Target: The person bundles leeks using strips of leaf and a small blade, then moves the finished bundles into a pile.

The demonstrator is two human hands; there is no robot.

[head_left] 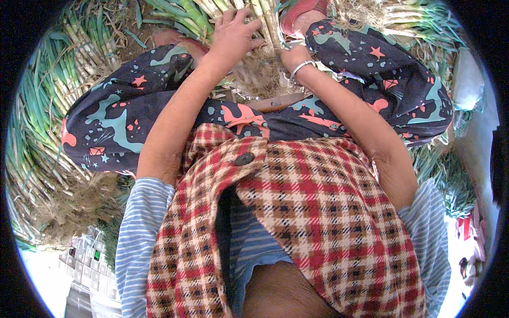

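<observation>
A bundle of spring onions (269, 26) lies between my legs, its white stalks pointing away from me and its tangled brown roots (260, 77) toward me. My left hand (236, 34) rests on the left side of the stalks, fingers spread apart and thumb reaching to the right. At the right edge of the bundle, just beside where stalks meet roots, my right hand (295, 58) is closed, fingers curled inward. What those fingers pinch is hidden. A silver bracelet (302, 69) circles the right wrist.
Large heaps of spring onions (50, 106) are stacked along the left, roots toward me at the lower end. More spring onions (413, 21) lie at the far right. My crossed legs in patterned trousers (122, 114) frame the bundle. A pale plastic bag (469, 79) sits at right.
</observation>
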